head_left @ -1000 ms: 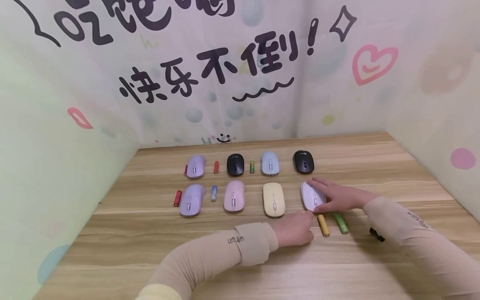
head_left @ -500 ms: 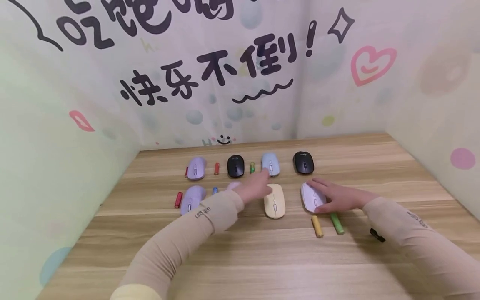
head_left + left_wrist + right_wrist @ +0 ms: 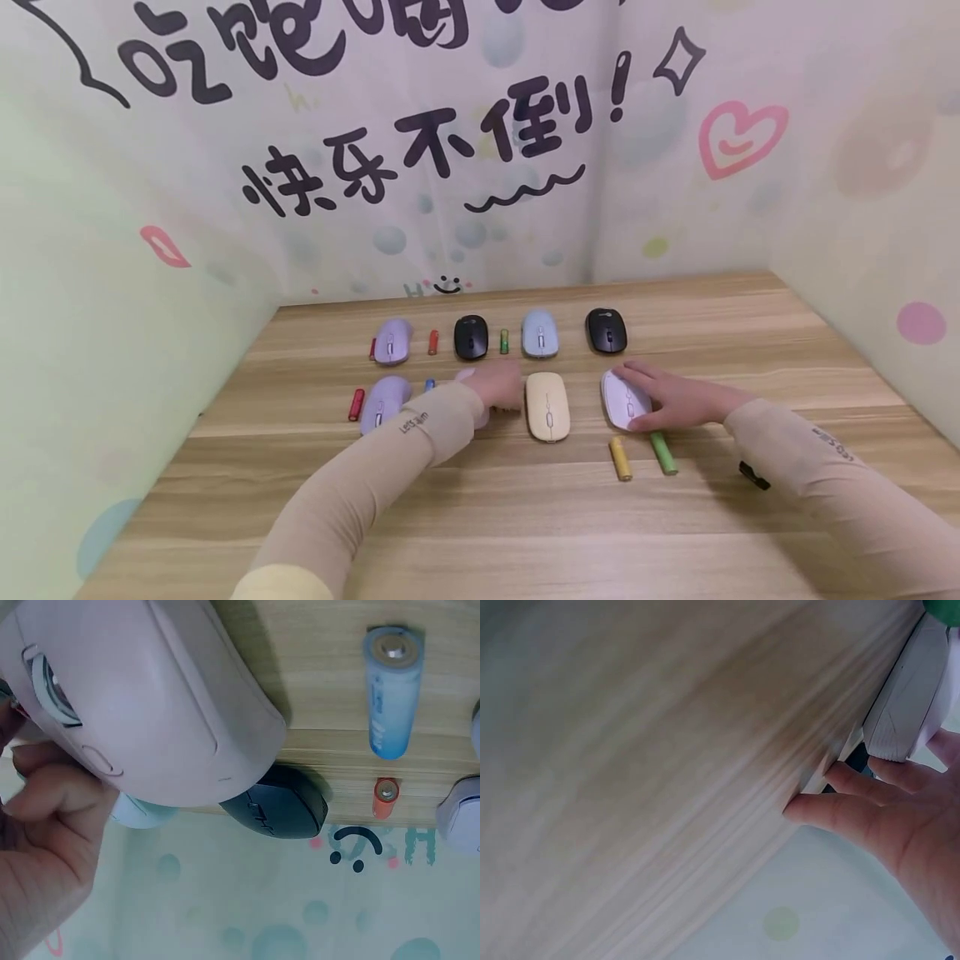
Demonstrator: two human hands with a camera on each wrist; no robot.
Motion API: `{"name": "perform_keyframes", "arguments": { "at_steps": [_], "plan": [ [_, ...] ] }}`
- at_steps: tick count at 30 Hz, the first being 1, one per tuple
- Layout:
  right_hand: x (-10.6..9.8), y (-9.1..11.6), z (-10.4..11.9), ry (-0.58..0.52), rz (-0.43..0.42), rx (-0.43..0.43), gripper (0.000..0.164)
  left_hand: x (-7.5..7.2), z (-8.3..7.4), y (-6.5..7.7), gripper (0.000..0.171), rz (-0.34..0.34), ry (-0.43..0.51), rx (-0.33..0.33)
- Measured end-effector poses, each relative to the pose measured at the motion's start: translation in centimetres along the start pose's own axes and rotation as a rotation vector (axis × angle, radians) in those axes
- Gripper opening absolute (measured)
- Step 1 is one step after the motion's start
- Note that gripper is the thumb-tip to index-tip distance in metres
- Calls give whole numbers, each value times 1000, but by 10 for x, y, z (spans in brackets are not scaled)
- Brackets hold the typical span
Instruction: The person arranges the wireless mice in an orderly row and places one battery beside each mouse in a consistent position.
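My left hand is low between the pink mouse and the cream mouse. In the left wrist view its fingers are curled beside the pink mouse, pinching what looks like a small battery, dark with a red edge and mostly out of frame. The forearm covers much of the pink mouse in the head view. My right hand holds the lavender mouse on the table, thumb at its near end and fingers at its far end. Just in front lie a yellow battery and a green battery.
Behind stand a purple mouse, two black mice, and a light blue mouse, with small red and green batteries between some. Another purple mouse, a red battery and a blue battery are at front left.
My left hand has gone from beside the lavender mouse, leftward over the cream mouse, down next to the pink one. The yellow and green batteries rolled left. My right hand stayed put.
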State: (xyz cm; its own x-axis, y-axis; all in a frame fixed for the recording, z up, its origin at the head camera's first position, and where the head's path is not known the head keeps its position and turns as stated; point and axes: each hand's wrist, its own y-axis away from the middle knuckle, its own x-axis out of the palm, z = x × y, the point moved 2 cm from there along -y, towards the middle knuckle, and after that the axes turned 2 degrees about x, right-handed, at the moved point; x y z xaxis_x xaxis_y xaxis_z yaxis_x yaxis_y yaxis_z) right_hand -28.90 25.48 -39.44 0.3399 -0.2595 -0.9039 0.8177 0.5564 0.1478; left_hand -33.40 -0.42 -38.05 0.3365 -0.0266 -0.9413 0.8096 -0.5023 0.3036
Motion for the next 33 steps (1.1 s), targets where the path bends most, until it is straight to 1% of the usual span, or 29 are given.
{"name": "perform_keyframes", "arguments": {
  "at_steps": [3, 6, 8, 10, 13, 15, 16, 17, 19, 20, 22, 23, 24, 26, 28, 29, 31, 32, 33],
  "plan": [
    [0, 1, 0, -2, -1, 2, 88, -1, -2, -1, 27, 63, 16, -5],
    [0, 1, 0, 3, -5, -1, 88, -2, -2, -1, 26, 102, 33, -24],
    [1, 1, 0, 5, -7, -2, 88, -3, -3, 2, 25, 109, 49, -33],
    [1, 1, 1, 8, -12, -5, 88, -2, -3, 2, 21, 99, 53, -49],
    [1, 2, 2, 6, -17, -9, 87, -2, -3, 6, 19, 63, 51, -44],
    [2, 2, 3, 6, -19, -12, 88, -3, -2, 10, 11, 33, 43, -37],
    [2, 2, 3, 4, -20, -14, 88, -5, -2, 13, 4, 18, 50, -29],
    [1, 2, 3, 2, -18, -13, 88, -7, -2, 17, 9, 2, 47, -17],
    [1, 2, 1, -4, -15, -8, 89, -13, 0, 24, 32, -30, 58, -18],
    [0, 2, 1, -14, -16, -5, 89, -15, 2, 27, 40, -45, 70, -18],
    [-2, 4, 2, -24, -41, 2, 88, -19, 6, 33, 50, -85, 91, -31],
    [-4, 5, 3, -22, -66, 7, 86, -20, 9, 36, 49, -108, 104, -38],
    [-6, 7, 5, -16, -96, 7, 84, -20, 13, 39, 49, -134, 132, -44],
    [-10, 11, 13, 20, -184, 11, 74, -19, 22, 47, 47, -189, 145, -50],
    [-13, 13, 24, 98, -275, 15, 59, -16, 31, 54, 46, -240, 154, -57],
    [-13, 15, 30, 129, -300, 28, 51, -13, 36, 57, 45, -259, 154, -59],
    [-10, 17, 43, 198, -312, 51, 38, -9, 43, 61, 44, -293, 126, -61],
    [-7, 17, 49, 212, -295, 65, 33, -6, 47, 63, 44, -302, 126, -63],
    [-3, 17, 55, 218, -259, 79, 30, -4, 49, 63, 44, -304, 120, -68]
  ]
}}
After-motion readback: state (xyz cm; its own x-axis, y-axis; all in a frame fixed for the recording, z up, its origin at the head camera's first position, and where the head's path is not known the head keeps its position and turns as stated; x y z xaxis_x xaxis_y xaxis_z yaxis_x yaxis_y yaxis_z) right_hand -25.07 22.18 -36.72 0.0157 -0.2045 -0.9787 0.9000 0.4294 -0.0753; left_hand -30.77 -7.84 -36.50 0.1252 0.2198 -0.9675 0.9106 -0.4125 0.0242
